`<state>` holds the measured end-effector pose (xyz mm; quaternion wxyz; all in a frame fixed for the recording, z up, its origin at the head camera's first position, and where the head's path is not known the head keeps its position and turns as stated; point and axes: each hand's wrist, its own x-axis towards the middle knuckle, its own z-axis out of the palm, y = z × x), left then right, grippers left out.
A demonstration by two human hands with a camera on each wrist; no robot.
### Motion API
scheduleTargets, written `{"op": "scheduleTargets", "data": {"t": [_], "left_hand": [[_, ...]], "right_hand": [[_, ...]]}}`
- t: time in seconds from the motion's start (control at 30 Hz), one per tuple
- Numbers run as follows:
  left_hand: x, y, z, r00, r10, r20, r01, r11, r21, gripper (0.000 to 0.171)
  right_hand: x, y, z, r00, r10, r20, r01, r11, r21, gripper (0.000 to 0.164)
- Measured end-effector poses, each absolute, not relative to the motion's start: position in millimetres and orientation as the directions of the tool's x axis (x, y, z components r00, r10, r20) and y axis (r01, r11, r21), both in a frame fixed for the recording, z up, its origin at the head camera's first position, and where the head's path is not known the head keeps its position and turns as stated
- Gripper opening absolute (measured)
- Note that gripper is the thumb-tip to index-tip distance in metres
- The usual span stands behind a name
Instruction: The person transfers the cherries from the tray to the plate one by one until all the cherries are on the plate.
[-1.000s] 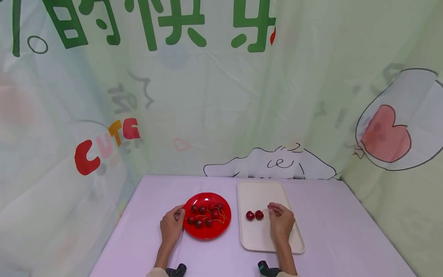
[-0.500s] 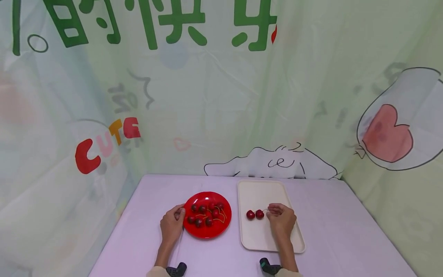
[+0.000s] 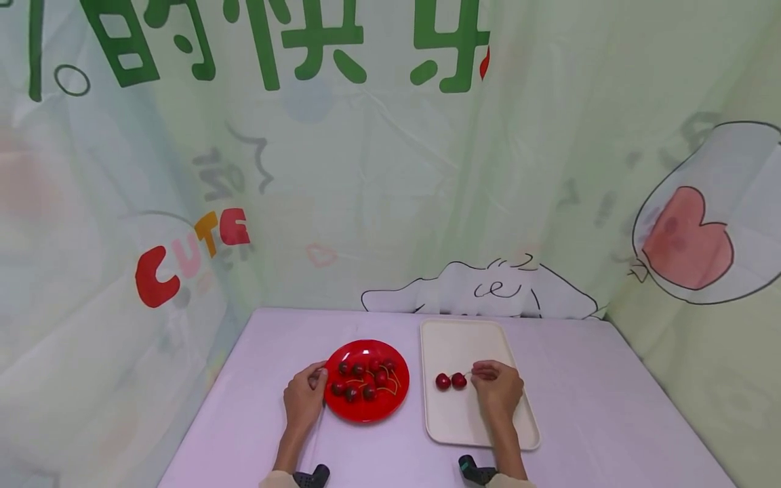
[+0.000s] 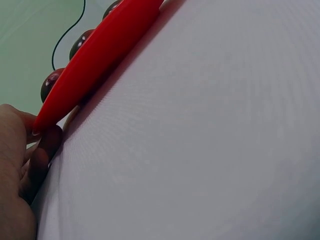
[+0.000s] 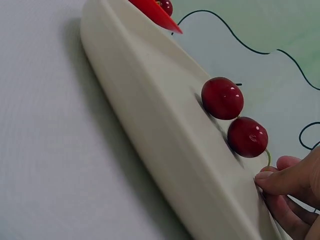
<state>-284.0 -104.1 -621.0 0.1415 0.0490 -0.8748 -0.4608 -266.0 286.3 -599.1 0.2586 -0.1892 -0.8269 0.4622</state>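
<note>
My left hand (image 3: 303,396) grips the left rim of a round red plate (image 3: 369,412), thumb above and fingers beneath, as the left wrist view shows. Several dark red cherries (image 3: 351,394) with stems lie on that plate. Over the cream tray (image 3: 448,420), my right hand (image 3: 500,394) pinches a thin cherry stem (image 5: 269,158) between thumb and fingers. The stem leads to the nearer cherry (image 5: 247,137). Right beside it, a second cherry (image 5: 222,98) sits on its far side from the hand. Both cherries are glossy and deep red.
A pale lilac cloth (image 3: 567,393) covers the table under plate and tray. The printed curtain (image 3: 390,169) hangs behind the table and along both sides. A dark strap-on device (image 3: 476,471) is at the right wrist, another (image 3: 312,476) at the left.
The right thumb and fingers have drawn together at the stem, and that hand has shifted slightly right. My left hand keeps its hold on the plate. The cherries stay where they were.
</note>
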Motion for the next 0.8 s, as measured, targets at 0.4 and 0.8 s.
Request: {"op": "scheduleTargets", "data": {"t": [0.4,0.8], "left_hand": [[-282,-103,-621,-0.954,-0.211,0.212,0.056,0.572,0.818,0.030],[-282,-103,-622,-0.950,-0.214,0.227,0.060,0.588,0.807,0.030]], "right_hand": [[-259,287,-596,-0.797,0.553,0.244,0.054,0.468,-0.882,0.015],[-246,288,-589,-0.821,0.555,0.137,0.064,0.327,-0.943,0.020]]}}
